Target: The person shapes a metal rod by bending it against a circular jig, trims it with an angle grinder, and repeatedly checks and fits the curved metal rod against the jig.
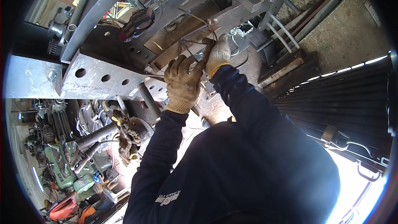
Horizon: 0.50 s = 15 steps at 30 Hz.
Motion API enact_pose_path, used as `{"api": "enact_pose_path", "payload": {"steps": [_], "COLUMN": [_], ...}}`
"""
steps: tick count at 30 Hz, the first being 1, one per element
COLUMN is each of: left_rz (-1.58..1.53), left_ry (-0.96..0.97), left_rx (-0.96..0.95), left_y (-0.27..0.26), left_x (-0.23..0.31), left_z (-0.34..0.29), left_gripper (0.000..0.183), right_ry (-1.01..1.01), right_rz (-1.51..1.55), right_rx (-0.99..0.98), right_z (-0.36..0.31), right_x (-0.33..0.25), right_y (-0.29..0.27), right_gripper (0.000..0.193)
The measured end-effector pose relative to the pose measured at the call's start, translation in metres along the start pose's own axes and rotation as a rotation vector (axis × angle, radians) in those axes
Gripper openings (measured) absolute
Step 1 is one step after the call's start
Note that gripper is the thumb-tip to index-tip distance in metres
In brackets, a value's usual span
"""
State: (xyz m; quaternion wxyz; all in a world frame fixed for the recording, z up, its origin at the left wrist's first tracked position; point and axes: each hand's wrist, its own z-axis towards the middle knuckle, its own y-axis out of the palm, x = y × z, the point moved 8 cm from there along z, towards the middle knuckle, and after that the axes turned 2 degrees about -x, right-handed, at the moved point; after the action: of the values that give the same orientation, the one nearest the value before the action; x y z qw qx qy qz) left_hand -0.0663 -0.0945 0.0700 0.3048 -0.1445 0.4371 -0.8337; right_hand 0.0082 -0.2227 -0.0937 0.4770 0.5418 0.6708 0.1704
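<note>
My left hand (pixel 182 84), in a brown, soiled work glove, reaches to the edge of a large steel frame. Its fingers bend forward and down, so what they close on is hidden. A thin brown rod (pixel 154 75) runs up to it from the left. Close beside it on the right, my right hand (pixel 219 54), in a paler glove with a yellow cuff, is closed; a dark brown patch shows at its fingers, too unclear to name. Just beyond both hands, thin brown rods (pixel 195 18) stick up against a steel beam (pixel 232 20).
A steel plate with round holes (pixel 93 74) stretches left. Dirty gloves (pixel 127 139) hang on a pipe stand below it. A green machine (pixel 58 164) stands lower left. Steel bars (pixel 286 31) and a timber block (pixel 286 71) lie right, near a dark corrugated wall (pixel 344 99).
</note>
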Motion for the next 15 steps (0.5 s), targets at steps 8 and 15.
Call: {"api": "enact_pose_path", "payload": {"steps": [8, 15], "left_rz": [-0.085, -0.035], "left_ry": [0.053, -0.087], "left_rx": [-0.113, -0.267], "left_y": [0.018, 0.022], "left_x": [-0.004, 0.0], "left_z": [0.001, 0.02], "left_gripper": [0.038, 0.036], "right_ry": [0.006, 0.151], "right_rz": [-0.136, 0.229], "right_rx": [-0.01, -0.5], "right_z": [-0.019, -0.03], "right_x": [-0.006, -0.003], "right_y": [0.012, 0.008], "right_gripper": [0.065, 0.046]}}
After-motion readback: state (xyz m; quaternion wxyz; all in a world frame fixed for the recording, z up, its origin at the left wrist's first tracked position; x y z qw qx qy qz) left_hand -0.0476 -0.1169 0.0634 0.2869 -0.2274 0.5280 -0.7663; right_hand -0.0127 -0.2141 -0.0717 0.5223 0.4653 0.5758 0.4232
